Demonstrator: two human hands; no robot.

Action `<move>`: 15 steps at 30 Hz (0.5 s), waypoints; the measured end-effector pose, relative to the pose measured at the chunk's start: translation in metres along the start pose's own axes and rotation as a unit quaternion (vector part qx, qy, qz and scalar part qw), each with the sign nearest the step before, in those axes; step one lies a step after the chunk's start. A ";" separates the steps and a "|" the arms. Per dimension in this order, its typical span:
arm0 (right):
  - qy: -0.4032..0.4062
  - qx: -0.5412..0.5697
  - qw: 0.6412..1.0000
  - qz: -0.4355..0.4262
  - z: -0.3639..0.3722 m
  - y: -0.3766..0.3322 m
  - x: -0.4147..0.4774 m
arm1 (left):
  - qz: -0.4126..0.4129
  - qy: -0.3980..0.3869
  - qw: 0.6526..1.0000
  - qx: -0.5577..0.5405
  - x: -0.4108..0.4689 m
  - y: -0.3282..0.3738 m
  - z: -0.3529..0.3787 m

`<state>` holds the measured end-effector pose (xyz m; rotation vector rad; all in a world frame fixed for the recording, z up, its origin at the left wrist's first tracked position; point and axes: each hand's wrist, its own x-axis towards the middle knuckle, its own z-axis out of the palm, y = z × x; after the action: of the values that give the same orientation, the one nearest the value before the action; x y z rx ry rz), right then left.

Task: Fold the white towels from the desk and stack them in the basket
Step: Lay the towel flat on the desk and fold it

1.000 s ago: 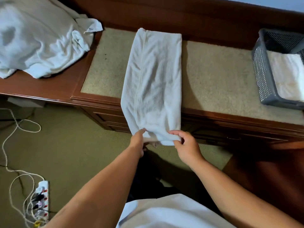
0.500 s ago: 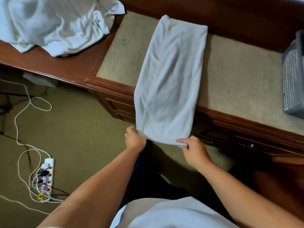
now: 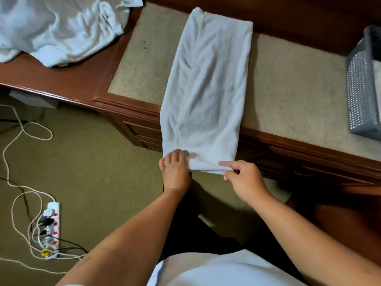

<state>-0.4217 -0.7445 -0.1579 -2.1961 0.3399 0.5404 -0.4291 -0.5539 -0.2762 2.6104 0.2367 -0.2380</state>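
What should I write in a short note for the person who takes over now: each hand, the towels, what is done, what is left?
Left hand: grips the near left corner of the folded towel.
Right hand: pinches its near right corner.
The towel lies lengthwise on the desk; its near end hangs over the front edge.
Done: folded into a long strip.
Left: fold it shorter, put it in the basket at the right, then fold the crumpled towels at the far left.

1 long folded white towel, laid across desk, near end hanging over front edge. 1 heap of crumpled white towels far left; count inside heap unreadable. 1 grey perforated basket at right edge. 2 hands: left hand, right hand. 1 power strip on floor, near left.
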 end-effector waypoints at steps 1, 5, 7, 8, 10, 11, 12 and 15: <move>0.007 0.019 1.000 -0.004 -0.003 -0.004 -0.001 | 0.024 0.008 1.000 0.015 0.001 -0.007 -0.008; 0.032 0.059 0.997 -0.043 -0.014 -0.021 -0.006 | 0.086 0.048 0.995 0.031 0.000 -0.018 -0.040; 0.041 0.060 0.995 -0.072 -0.023 -0.030 -0.008 | 0.090 0.081 0.993 -0.004 -0.003 -0.011 -0.058; 0.047 0.058 0.993 -0.088 -0.029 -0.035 -0.008 | 0.089 0.098 0.991 -0.028 -0.004 -0.004 -0.068; 0.073 0.038 0.988 -0.134 -0.042 -0.043 -0.007 | 0.089 0.133 0.985 -0.062 -0.001 0.011 -0.090; 0.093 0.020 0.982 -0.163 -0.049 -0.046 -0.005 | 0.094 0.148 0.982 -0.070 0.001 0.018 -0.101; 0.114 0.000 0.975 -0.190 -0.056 -0.048 -0.001 | 0.105 0.161 0.979 -0.074 0.007 0.025 -0.114; 0.162 -0.039 0.962 -0.216 -0.074 -0.057 0.014 | 0.139 0.176 0.971 -0.079 0.027 0.043 -0.151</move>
<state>-0.3660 -0.7683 -0.0851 -2.3409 -0.0004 -0.0474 -0.3747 -0.5121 -0.1319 2.4734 0.0062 0.3310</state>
